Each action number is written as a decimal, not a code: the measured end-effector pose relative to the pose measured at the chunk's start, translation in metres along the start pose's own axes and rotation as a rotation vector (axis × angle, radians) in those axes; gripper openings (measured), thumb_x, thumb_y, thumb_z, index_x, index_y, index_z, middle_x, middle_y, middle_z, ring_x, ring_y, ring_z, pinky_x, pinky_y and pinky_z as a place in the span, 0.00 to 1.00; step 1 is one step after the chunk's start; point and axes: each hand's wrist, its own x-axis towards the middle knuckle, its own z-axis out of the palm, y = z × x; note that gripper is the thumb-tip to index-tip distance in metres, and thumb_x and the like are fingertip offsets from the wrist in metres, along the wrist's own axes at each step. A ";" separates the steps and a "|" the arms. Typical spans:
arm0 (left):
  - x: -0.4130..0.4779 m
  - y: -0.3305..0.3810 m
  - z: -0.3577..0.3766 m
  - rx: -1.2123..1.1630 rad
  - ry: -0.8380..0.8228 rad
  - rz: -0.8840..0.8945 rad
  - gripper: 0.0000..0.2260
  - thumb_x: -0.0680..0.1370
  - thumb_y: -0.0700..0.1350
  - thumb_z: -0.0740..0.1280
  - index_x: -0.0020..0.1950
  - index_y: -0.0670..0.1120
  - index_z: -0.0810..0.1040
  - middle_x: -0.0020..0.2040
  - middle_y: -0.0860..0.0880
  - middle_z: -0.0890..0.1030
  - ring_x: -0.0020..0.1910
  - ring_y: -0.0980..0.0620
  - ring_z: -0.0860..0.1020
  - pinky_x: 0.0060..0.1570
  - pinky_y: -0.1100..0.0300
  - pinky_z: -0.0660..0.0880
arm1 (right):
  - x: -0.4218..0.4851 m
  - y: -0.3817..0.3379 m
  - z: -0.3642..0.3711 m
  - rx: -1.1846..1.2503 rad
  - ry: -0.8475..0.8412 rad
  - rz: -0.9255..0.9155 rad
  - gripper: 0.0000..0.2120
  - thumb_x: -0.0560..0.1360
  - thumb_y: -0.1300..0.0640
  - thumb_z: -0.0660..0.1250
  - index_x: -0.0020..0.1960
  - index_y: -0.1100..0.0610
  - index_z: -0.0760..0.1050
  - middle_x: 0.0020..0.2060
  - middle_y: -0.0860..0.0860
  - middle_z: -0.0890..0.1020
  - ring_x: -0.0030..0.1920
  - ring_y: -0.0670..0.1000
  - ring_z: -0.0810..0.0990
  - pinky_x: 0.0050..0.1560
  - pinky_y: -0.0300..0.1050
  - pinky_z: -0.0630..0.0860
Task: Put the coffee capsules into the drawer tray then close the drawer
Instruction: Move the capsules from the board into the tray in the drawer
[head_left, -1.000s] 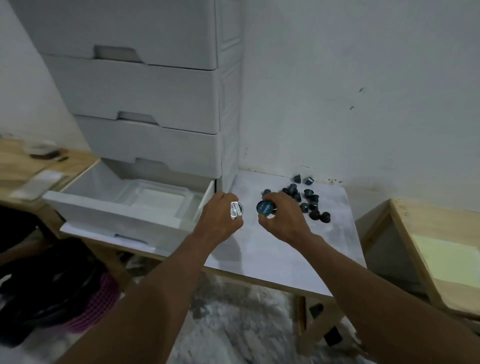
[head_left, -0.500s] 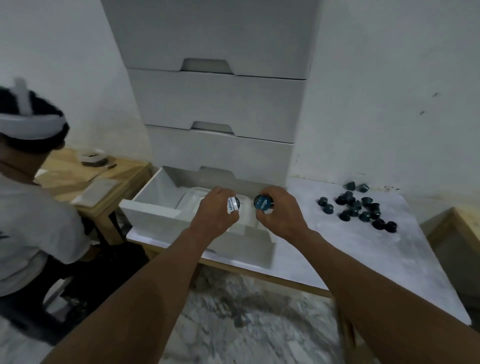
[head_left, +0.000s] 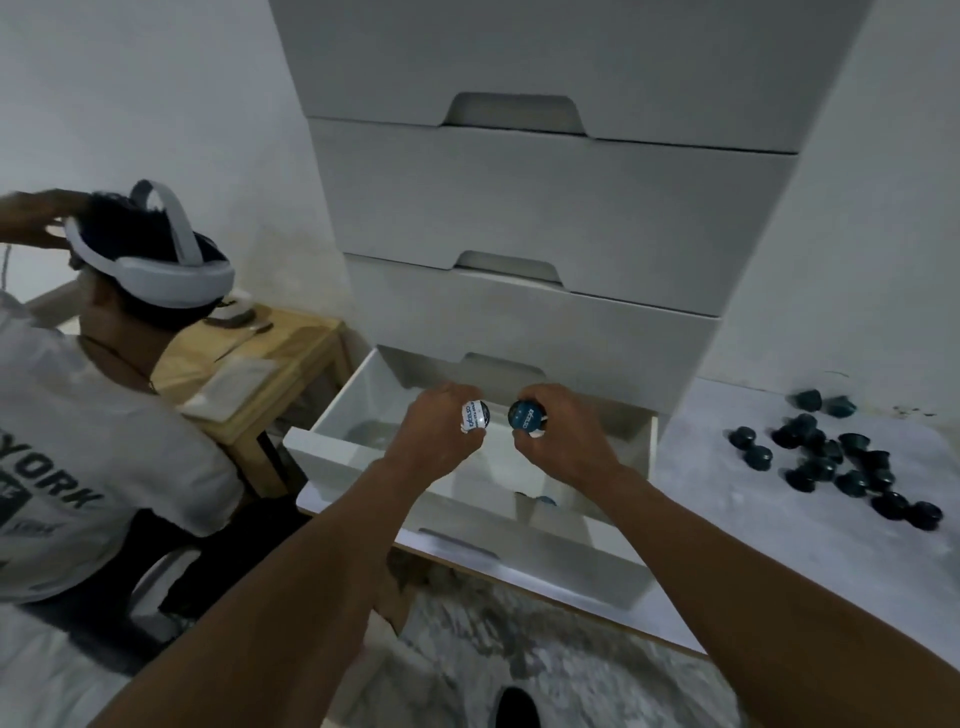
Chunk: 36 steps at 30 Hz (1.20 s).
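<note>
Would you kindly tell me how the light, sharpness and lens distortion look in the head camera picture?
Head view: dim, flat, cool light, no glare; the wide lens splays the edges of the cabinet and swells the forearms; the white-lidded capsule in the left hand and blue-lidded capsule in the right hand are fairly sharp, lettering partly legible; the loose capsules on the table are dark, soft blobs.

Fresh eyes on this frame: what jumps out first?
Over the open bottom drawer, the left hand grips a white-lidded capsule and the right hand a blue-lidded capsule. To the right, a heap of dark capsules lies on the white tabletop. At far left sits a second person wearing a white headset.
</note>
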 end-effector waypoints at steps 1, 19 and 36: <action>0.009 -0.007 0.001 0.003 -0.022 -0.009 0.21 0.71 0.47 0.73 0.63 0.46 0.76 0.58 0.46 0.80 0.54 0.47 0.77 0.55 0.56 0.73 | 0.006 0.004 0.008 0.019 -0.022 0.009 0.15 0.66 0.62 0.72 0.52 0.60 0.76 0.46 0.56 0.80 0.45 0.54 0.77 0.48 0.53 0.77; 0.110 -0.116 0.024 0.145 -0.577 0.100 0.13 0.70 0.47 0.72 0.55 0.50 0.80 0.51 0.48 0.81 0.45 0.51 0.78 0.43 0.60 0.75 | 0.066 0.026 0.107 -0.051 -0.301 0.369 0.20 0.68 0.60 0.72 0.59 0.56 0.74 0.53 0.55 0.77 0.54 0.55 0.76 0.53 0.40 0.70; 0.119 -0.137 0.057 0.144 -0.766 0.319 0.18 0.70 0.45 0.73 0.59 0.47 0.77 0.55 0.45 0.79 0.52 0.46 0.78 0.46 0.60 0.71 | 0.060 0.012 0.121 -0.130 -0.390 0.565 0.24 0.68 0.59 0.73 0.63 0.56 0.73 0.59 0.55 0.78 0.59 0.55 0.75 0.59 0.44 0.72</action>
